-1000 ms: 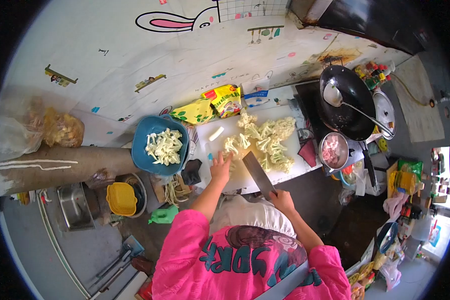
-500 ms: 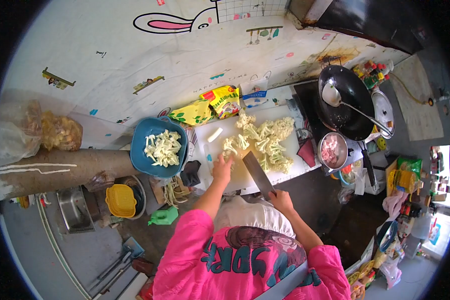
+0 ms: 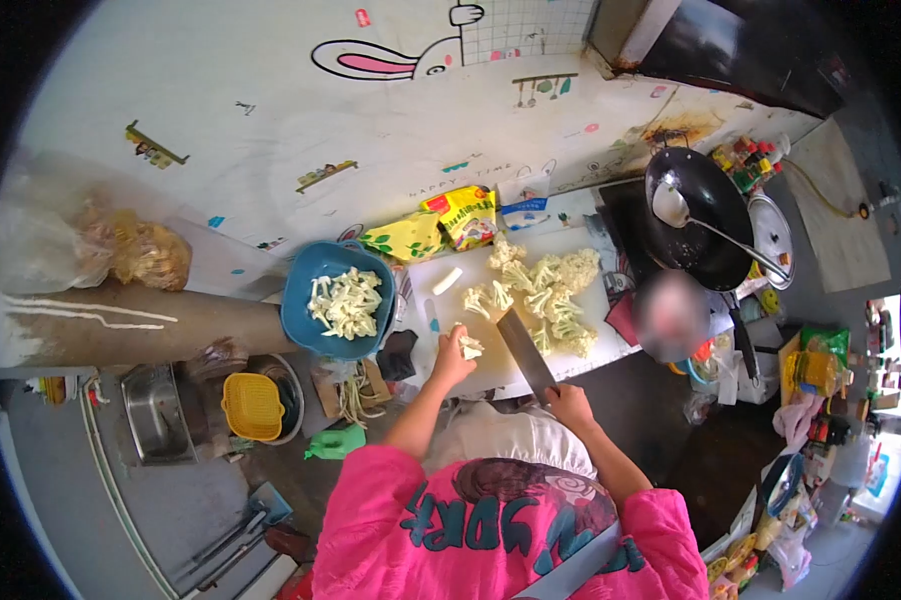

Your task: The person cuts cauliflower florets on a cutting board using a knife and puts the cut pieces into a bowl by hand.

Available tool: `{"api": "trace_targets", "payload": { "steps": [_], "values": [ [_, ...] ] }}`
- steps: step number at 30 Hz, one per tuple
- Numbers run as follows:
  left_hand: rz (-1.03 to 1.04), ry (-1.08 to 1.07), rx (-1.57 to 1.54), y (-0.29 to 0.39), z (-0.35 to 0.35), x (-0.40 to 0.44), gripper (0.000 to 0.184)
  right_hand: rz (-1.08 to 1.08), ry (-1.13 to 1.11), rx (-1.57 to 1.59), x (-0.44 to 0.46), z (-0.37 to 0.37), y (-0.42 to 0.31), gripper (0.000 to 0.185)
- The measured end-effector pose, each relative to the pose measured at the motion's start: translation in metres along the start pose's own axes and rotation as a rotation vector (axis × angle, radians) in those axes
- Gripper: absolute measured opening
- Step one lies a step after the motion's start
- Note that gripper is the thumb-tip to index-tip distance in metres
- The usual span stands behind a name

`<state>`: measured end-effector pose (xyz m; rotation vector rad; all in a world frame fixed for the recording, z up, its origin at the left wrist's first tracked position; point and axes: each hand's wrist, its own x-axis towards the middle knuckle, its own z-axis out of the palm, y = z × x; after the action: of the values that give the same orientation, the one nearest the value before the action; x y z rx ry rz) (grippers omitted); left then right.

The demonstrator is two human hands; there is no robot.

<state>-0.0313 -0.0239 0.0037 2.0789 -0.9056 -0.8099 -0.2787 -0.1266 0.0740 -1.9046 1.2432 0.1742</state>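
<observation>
My left hand (image 3: 453, 360) is closed round a small cauliflower piece (image 3: 470, 347) at the front left of the white cutting board (image 3: 448, 309). In my right hand (image 3: 570, 404) is the handle of a cleaver (image 3: 526, 354), its blade slanting up and left over the board's front part. Cauliflower florets (image 3: 557, 295) lie in a heap on the board's right half, with smaller ones near the blade's tip. A white stem piece (image 3: 447, 281) rests at the board's back left. Cut florets (image 3: 346, 303) fill part of the blue basin (image 3: 295, 315) beside the board.
Yellow packets (image 3: 466, 217) stand behind the board. To the right are a black wok (image 3: 715, 215) with a ladle (image 3: 670, 206) and a blurred bowl (image 3: 670, 316). At the lower left are a yellow basket (image 3: 253, 407) and a metal sink (image 3: 157, 413).
The view has shifted, moving the scene slightly right. My left hand has drawn back from the florets and now has a small piece in its fingers. My right hand still grips the cleaver.
</observation>
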Motion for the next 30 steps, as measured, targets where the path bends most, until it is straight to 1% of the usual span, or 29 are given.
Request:
{"api": "trace_targets", "payload": {
  "steps": [1, 4, 5, 8, 9, 10, 12, 13, 14, 16, 18, 19, 20, 22, 26, 28, 29, 30],
  "values": [
    [0.018, 0.062, -0.043, -0.002, -0.002, -0.001, 0.060, 0.000, -0.001, -0.020, 0.000, -0.001, -0.002, 0.036],
    [0.132, 0.119, -0.203, -0.011, -0.016, 0.005, 0.060, 0.010, -0.024, -0.051, 0.003, -0.004, -0.012, 0.035],
    [0.094, 0.105, -0.360, -0.012, -0.021, 0.003, 0.059, -0.010, -0.021, -0.065, 0.005, -0.001, -0.010, 0.035],
    [-0.043, 0.099, -0.507, 0.004, -0.052, -0.001, 0.056, -0.012, -0.025, -0.079, 0.009, 0.003, -0.011, 0.035],
    [-0.033, 0.131, -0.638, 0.028, -0.068, -0.006, 0.057, -0.012, -0.003, -0.081, 0.008, 0.003, -0.015, 0.034],
    [0.011, 0.179, -0.690, 0.032, -0.077, -0.005, 0.057, -0.017, 0.001, -0.087, 0.010, 0.004, -0.015, 0.034],
    [0.059, 0.253, -0.773, 0.027, -0.095, 0.001, 0.055, -0.022, 0.004, -0.093, 0.010, 0.006, -0.013, 0.034],
    [0.051, 0.324, -0.882, 0.024, -0.104, 0.006, 0.053, -0.029, 0.009, -0.085, 0.010, 0.006, -0.014, 0.034],
    [0.073, 0.290, -0.945, 0.019, -0.118, 0.008, 0.052, -0.028, 0.007, -0.081, 0.010, 0.007, -0.015, 0.034],
    [0.015, 0.391, -1.043, 0.024, -0.145, 0.012, 0.059, -0.020, 0.006, -0.072, 0.011, 0.008, -0.014, 0.034],
    [-0.037, 0.604, -0.861, 0.019, -0.166, 0.023, 0.077, -0.020, 0.018, -0.066, 0.011, 0.011, -0.013, 0.033],
    [-0.006, 0.664, -0.869, 0.033, -0.175, 0.022, 0.090, -0.016, 0.019, -0.067, 0.011, 0.010, -0.014, 0.032],
    [0.000, 0.656, -0.917, 0.007, -0.179, 0.029, 0.097, -0.012, 0.019, -0.069, 0.010, 0.010, -0.014, 0.032],
    [-0.159, 0.631, -0.899, 0.018, -0.194, 0.025, 0.099, -0.012, 0.022, -0.052, 0.010, 0.010, -0.012, 0.035],
    [-0.124, 0.805, -0.405, 0.001, -0.179, 0.030, 0.092, 0.002, 0.014, -0.047, 0.009, 0.008, -0.016, 0.036],
    [-0.145, 0.837, -0.220, 0.037, -0.167, 0.019, 0.087, 0.013, -0.010, -0.059, 0.013, 0.012, -0.009, 0.036],
    [-0.080, 0.814, -0.176, 0.051, -0.160, 0.013, 0.082, 0.018, -0.022, -0.065, 0.015, 0.013, -0.006, 0.036],
    [0.079, 0.861, -0.020, 0.051, -0.149, 0.013, 0.077, 0.013, -0.027, -0.067, 0.015, 0.011, -0.005, 0.036]
  ]
}}
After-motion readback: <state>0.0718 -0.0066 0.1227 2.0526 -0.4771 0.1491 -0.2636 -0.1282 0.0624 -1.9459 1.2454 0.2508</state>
